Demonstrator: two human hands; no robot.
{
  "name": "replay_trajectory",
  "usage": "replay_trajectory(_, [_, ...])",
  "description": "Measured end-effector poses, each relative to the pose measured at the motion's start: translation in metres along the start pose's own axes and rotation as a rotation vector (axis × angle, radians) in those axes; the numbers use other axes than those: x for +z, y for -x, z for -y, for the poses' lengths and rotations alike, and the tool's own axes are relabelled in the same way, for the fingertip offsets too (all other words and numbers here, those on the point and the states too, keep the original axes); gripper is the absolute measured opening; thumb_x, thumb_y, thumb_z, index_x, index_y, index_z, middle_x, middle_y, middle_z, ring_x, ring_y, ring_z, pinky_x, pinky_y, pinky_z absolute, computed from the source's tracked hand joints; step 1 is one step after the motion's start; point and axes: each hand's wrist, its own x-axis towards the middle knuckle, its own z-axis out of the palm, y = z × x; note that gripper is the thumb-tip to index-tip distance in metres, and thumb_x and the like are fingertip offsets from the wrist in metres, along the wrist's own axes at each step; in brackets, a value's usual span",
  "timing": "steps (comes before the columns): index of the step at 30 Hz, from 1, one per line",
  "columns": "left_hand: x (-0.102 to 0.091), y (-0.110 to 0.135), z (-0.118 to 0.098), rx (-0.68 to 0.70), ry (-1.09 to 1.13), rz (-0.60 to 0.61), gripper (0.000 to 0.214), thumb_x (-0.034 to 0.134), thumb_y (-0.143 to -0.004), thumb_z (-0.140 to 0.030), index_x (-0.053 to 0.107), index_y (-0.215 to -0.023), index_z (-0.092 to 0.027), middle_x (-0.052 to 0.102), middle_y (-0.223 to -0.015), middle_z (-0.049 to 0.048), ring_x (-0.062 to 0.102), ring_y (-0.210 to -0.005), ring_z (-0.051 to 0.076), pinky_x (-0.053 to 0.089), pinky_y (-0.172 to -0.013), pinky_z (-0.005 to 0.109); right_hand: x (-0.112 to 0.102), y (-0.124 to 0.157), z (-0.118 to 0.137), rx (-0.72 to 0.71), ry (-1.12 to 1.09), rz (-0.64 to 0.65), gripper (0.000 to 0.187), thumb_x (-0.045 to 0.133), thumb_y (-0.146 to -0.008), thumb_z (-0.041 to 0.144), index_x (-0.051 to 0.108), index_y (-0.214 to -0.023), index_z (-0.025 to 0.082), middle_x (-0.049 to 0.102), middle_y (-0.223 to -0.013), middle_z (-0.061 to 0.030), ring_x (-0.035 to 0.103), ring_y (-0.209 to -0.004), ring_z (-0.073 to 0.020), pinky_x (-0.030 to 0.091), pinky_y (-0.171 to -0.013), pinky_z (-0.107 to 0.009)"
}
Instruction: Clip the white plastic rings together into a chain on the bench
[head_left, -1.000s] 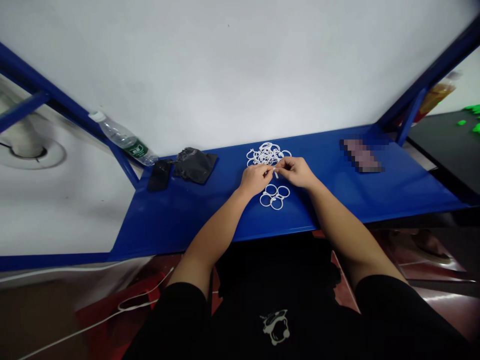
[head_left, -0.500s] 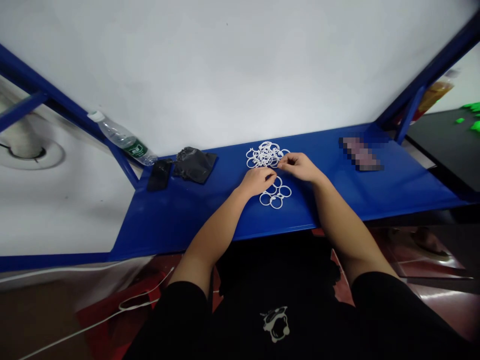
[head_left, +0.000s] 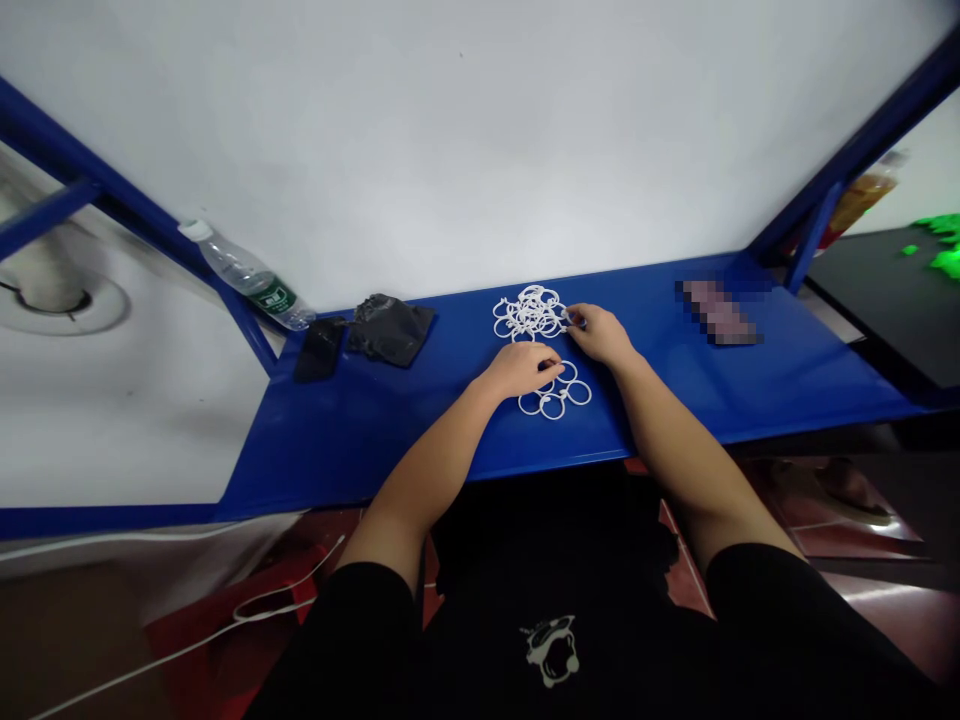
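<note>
A heap of white plastic rings [head_left: 532, 312], each with a small knob-like joint, lies toward the back of the blue tabletop [head_left: 420, 420]. In front of it several more white rings [head_left: 564, 396] lie flat in a loose ring-shaped cluster. My left hand [head_left: 521, 369] rests over the cluster's back left side, its thumb and fingers pinched on a ring and covering part of it. At the heap's right edge, the curled fingers of my right hand [head_left: 600, 333] grip a white ring, partly hidden by the fingertips.
On the left are a crumpled dark pouch [head_left: 390, 329], a black phone-like slab [head_left: 319, 350] and a clear bottle [head_left: 251, 278] leaning by the frame. A pixelated pinkish object [head_left: 718, 312] lies on the right. The white wall [head_left: 480, 150] rises behind the table.
My left hand has moved slightly right and toward me, and the nearer cluster's right-hand rings have shifted right. My right hand has moved a little right, with a ring at its fingertips.
</note>
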Motion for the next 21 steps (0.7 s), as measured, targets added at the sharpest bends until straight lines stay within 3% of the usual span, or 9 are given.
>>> replay_trajectory(4, [0.000,-0.001,0.001,-0.046,0.024,-0.057,0.016,0.072,-0.108,-0.030,0.084,-0.118,-0.025,0.086,-0.114,0.0048,0.080,-0.105,0.022,0.062,-0.098,0.039,-0.005,0.001,0.005,0.010,-0.057,-0.059,0.048,0.067,-0.088,0.025,0.081,-0.134,0.019,0.084,-0.105,-0.0116,0.075,-0.094,-0.0299,0.060,-0.092,-0.042])
replay_trajectory(8, [0.000,-0.002,0.006,-0.107,0.032,-0.201,0.022,0.071,-0.110,-0.030,0.082,-0.128,-0.024,0.086,-0.120,0.0067,0.080,-0.106,0.022,0.062,-0.101,0.040,-0.012,0.005,0.017,-0.073,-0.267,-0.117,0.043,0.067,-0.091,0.035,0.083,-0.127,0.018,0.083,-0.105,-0.0107,0.071,-0.087,-0.0262,0.059,-0.088,-0.042])
replay_trajectory(11, [-0.001,-0.002,0.008,-0.143,0.045,-0.300,0.025,0.069,-0.111,-0.028,0.080,-0.132,-0.024,0.085,-0.126,0.0078,0.080,-0.111,0.023,0.063,-0.103,0.040,-0.013,0.012,0.028,-0.128,-0.441,-0.054,0.041,0.071,-0.092,0.044,0.084,-0.121,0.019,0.080,-0.098,-0.0075,0.066,-0.079,-0.0218,0.057,-0.079,-0.038])
replay_trajectory(15, [-0.001,-0.002,0.008,-0.130,0.026,-0.382,0.021,0.066,-0.112,-0.026,0.082,-0.125,-0.025,0.085,-0.126,0.0071,0.079,-0.117,0.023,0.061,-0.105,0.040,-0.011,0.020,0.040,-0.183,-0.606,0.062,0.044,0.079,-0.090,0.053,0.083,-0.119,0.021,0.076,-0.090,-0.0041,0.061,-0.074,-0.0183,0.051,-0.071,-0.034])
replay_trajectory(21, [0.000,-0.003,0.010,-0.204,-0.001,-0.439,0.016,0.068,-0.111,-0.028,0.084,-0.113,-0.024,0.086,-0.111,0.0068,0.079,-0.102,0.023,0.061,-0.096,0.037,-0.011,0.024,0.044,-0.196,-0.637,0.099,0.044,0.082,-0.091,0.058,0.083,-0.116,0.022,0.072,-0.085,-0.0017,0.056,-0.072,-0.0163,0.046,-0.067,-0.032])
